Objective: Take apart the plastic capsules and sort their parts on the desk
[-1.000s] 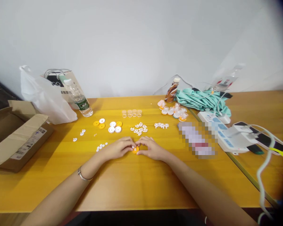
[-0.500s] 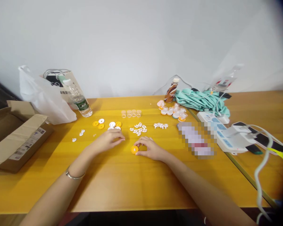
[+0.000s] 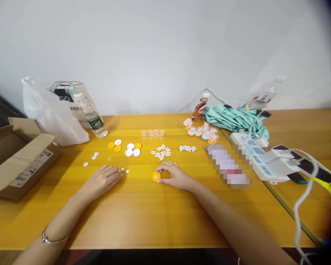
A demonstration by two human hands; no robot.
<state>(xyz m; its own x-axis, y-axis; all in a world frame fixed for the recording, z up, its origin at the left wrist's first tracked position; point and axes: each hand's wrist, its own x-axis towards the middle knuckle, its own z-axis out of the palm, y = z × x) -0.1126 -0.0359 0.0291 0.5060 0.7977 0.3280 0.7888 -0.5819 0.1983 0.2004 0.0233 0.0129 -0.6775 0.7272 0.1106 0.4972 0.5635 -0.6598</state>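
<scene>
An orange round cap (image 3: 155, 177) with a small white piece in its middle is pinched between thumb and fingers of my right hand (image 3: 175, 175), low over the table. Farther left, my left hand (image 3: 104, 180) reaches down to the tabletop, fingers together and curled. Its fingertips are at a few small white discs (image 3: 127, 171); whether one is gripped is hidden. Beyond the hands lie white caps (image 3: 129, 152) and an orange cap (image 3: 138, 146), with white openwork pieces (image 3: 161, 152) to their right. Several clear cups (image 3: 153, 134) stand in a row behind.
An open cardboard box (image 3: 30, 169), a white bag (image 3: 52, 117) and a water bottle (image 3: 96, 121) stand left. More orange caps (image 3: 117, 148) and white pieces (image 3: 94, 156) lie there. Right are finished-looking capped cups (image 3: 206, 130), a drink bottle (image 3: 200, 107), a teal umbrella (image 3: 231, 117) and a power strip (image 3: 260, 158).
My left hand has moved left and down toward the small white discs, uncovering them and the white caps. My right hand keeps hold of the orange cap, almost unmoved.
</scene>
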